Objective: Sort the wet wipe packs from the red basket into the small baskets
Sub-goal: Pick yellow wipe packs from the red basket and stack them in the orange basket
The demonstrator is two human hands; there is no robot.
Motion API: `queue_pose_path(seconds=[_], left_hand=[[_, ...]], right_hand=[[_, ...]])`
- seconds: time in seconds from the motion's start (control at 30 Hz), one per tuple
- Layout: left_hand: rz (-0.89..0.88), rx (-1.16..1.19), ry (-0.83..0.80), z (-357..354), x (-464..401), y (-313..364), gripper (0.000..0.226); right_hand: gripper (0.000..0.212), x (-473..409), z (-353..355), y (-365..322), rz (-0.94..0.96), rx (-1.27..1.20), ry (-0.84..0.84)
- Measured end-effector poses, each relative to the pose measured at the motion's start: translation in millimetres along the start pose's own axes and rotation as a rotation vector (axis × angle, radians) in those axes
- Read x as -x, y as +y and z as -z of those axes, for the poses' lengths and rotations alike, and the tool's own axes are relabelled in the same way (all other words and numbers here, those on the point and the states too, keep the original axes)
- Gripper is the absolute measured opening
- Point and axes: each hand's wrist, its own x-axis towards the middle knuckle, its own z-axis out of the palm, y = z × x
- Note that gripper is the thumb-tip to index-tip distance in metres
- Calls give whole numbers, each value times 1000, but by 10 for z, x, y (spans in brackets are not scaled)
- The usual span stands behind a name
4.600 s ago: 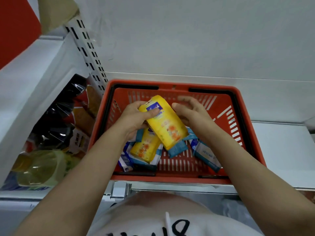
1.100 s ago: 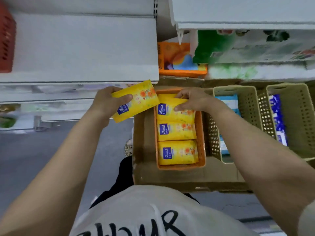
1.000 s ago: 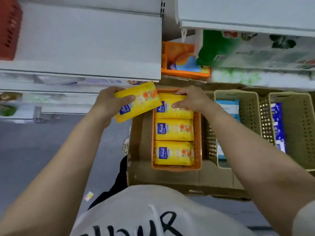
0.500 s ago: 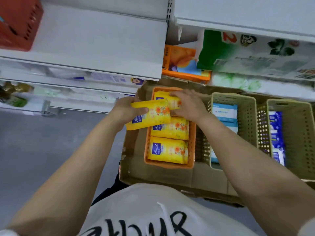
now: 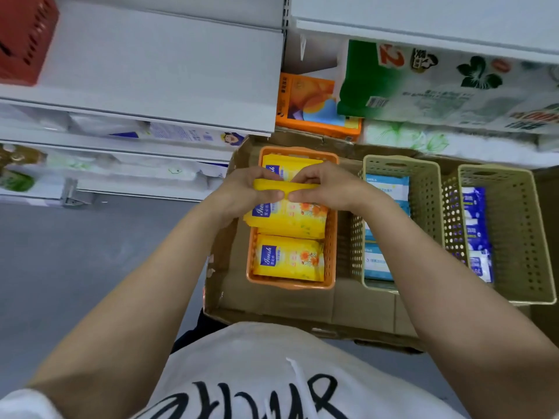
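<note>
1. Both hands, left hand (image 5: 242, 193) and right hand (image 5: 323, 186), pinch one yellow plastic wet wipe pack (image 5: 290, 217) mid-frame, over the small orange plastic basket (image 5: 332, 237).
2. Two beige perforated baskets (image 5: 429, 189) sit right; red basket (image 5: 25, 40) upper left.

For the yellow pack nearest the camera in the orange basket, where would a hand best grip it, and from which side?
Probably from above, pinching the two long edges of the nearest yellow pack. It lies flat, face up, and the orange basket walls stand close on its left, right and near sides, so a side approach looks blocked. Its far edge, beside the next pack, is where fingers could dig in.
</note>
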Motion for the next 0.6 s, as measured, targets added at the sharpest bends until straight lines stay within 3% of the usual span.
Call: queue_pose_path(seconds=[0.1, 0.17, 0.27, 0.37, 0.5, 0.6], left_hand=[[6, 72, 290, -51, 17, -149, 47], [73, 47, 379, -32, 62, -305, 49], [173, 110, 267, -83, 154, -525, 46], [182, 195, 235, -198, 201, -635, 35], [173, 191, 286, -266, 155, -694, 25], [160, 144, 304, -292, 102, -758, 27]], right_hand=[[44, 73, -9, 229, -98, -55, 84], [42, 104, -46, 351, -130, -124, 58], [42, 70, -134, 414, -152, -175, 8], [46, -17, -263, 369, -145, -77, 12], [54, -80, -446, 327, -164, 48, 183], [49, -61, -549, 336, -142, 84, 306]])
